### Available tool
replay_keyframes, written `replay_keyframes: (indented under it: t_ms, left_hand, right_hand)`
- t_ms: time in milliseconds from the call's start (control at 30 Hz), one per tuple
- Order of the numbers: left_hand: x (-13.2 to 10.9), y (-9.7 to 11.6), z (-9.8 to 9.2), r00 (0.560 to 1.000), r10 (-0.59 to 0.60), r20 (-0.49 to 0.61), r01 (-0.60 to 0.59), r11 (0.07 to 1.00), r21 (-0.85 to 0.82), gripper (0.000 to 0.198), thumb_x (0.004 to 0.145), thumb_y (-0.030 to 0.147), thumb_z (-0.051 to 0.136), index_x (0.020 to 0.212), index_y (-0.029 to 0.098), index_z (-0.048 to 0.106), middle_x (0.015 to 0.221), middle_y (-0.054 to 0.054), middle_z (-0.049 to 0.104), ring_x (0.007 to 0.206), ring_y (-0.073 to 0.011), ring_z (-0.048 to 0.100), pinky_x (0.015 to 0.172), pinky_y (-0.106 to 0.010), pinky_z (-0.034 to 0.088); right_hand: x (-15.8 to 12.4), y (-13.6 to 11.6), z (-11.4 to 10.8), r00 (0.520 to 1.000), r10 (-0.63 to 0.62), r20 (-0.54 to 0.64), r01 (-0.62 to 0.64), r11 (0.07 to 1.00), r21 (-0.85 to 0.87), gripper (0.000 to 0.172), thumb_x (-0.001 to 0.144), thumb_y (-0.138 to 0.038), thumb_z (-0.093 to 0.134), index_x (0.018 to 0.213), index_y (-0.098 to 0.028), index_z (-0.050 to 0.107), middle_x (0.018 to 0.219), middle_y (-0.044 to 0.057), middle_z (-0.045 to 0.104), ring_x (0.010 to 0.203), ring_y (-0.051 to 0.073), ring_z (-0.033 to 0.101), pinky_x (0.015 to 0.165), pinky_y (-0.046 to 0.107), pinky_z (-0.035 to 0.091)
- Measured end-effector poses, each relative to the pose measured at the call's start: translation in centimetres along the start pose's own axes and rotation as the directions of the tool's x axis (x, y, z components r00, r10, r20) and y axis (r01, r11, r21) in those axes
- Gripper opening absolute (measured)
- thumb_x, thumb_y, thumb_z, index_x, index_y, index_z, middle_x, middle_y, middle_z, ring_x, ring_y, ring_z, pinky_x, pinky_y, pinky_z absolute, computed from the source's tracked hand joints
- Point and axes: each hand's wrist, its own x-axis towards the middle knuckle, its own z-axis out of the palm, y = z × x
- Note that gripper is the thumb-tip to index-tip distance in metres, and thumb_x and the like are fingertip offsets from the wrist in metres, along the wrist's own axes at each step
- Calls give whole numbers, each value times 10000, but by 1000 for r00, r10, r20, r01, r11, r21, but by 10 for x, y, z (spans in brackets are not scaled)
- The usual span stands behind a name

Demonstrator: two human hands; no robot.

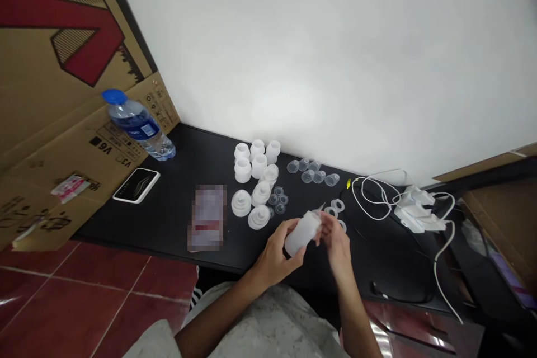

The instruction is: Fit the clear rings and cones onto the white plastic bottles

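Observation:
My left hand [274, 254] is wrapped round a small translucent white plastic bottle [302, 232], held tilted over the near edge of the black table [176, 218]. At the bottle's top end, my right hand [338, 243] has its fingers pinched on the neck or a small piece I cannot make out. Just beyond my hands stand several white bottle parts [257, 179], small clear caps [311, 170] and clear rings [335, 207].
A water bottle with a blue cap [136, 123] leans against large cardboard boxes [54, 95] at the left. A phone [136, 184] and a flat packet [207, 217] lie on the table. White chargers and cables [413, 210] sit at the right. Red floor tiles lie below.

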Motion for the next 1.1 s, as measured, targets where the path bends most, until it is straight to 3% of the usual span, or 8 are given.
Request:
replay_keyframes:
  t_ms: [167, 300, 500, 633, 733, 900, 1000, 1100]
  left_hand:
    - [-3, -6, 4, 994, -103, -27, 99, 990, -104, 725, 926, 311, 805, 1569, 235, 477, 1361, -153, 711, 1180, -305, 759, 926, -412, 660]
    - [-3, -8, 4, 995, -85, -54, 77, 988, -136, 632, 1018, 391, 725, 1572, 237, 461, 1378, -154, 704, 1204, -298, 754, 973, -430, 653]
    - [-3, -15, 6, 993, -65, -95, 46, 982, -184, 570, 1087, 474, 636, 1571, 229, 463, 1371, -160, 712, 1127, -286, 776, 982, -460, 659]
    - [-4, -14, 6, 992, -55, -112, 34, 983, -180, 569, 1099, 484, 605, 1589, 233, 462, 1423, -162, 700, 1195, -302, 755, 1011, -472, 650]
    - [-4, -11, 5, 993, -44, -106, 26, 985, -169, 559, 1105, 485, 589, 1592, 237, 473, 1453, -157, 687, 1228, -306, 735, 1034, -479, 638]
    - [-4, -8, 1, 994, -12, -112, -4, 990, -140, 561, 1105, 504, 578, 1583, 221, 498, 1471, -158, 678, 1256, -311, 709, 1092, -498, 599]
    - [-3, -6, -1, 992, -8, -126, -7, 993, -119, 558, 1112, 535, 541, 1564, 209, 530, 1476, -158, 683, 1300, -323, 687, 1141, -514, 555]
    - [-2, -4, -4, 991, -6, -137, -11, 992, -124, 557, 1107, 563, 529, 1531, 202, 566, 1451, -153, 707, 1304, -329, 686, 1143, -511, 542]
  right_hand:
    - [42, -7, -10, 989, -102, -108, 65, 949, -308, 379, 1060, -545, 672, 1287, -251, 745, 1172, 108, 809, 763, 217, 686, 680, 357, 580]
    - [96, -9, 1, 959, -283, 6, 236, 787, -570, 369, 1064, -485, 646, 1313, -239, 764, 1205, 130, 804, 755, 233, 689, 842, 435, 615]
    - [151, -3, 31, 931, -348, 110, 320, 633, -705, 395, 1087, -423, 553, 1332, -182, 748, 1306, 205, 759, 1159, 364, 717, 1085, 563, 561]
    - [142, 4, 30, 931, -323, 169, 344, 625, -700, 328, 1059, -413, 596, 1175, -176, 790, 1143, 195, 755, 970, 355, 724, 971, 565, 601]
    - [123, 9, 23, 931, -278, 234, 362, 645, -673, 353, 1034, -385, 626, 1276, -168, 765, 1231, 195, 721, 785, 284, 701, 866, 522, 628]
    - [96, 14, 18, 928, -257, 270, 373, 668, -644, 354, 1041, -307, 589, 1347, -217, 743, 1321, 183, 723, 1139, 365, 707, 1022, 563, 593]
    - [86, 13, 13, 940, -280, 195, 340, 714, -612, 328, 1036, -396, 657, 1298, -235, 770, 1270, 163, 757, 1211, 390, 678, 1080, 616, 563]
    - [75, 7, 5, 978, -210, 3, 193, 888, -418, 435, 993, -506, 752, 1337, -240, 762, 1245, 141, 759, 1096, 340, 740, 1016, 567, 623]
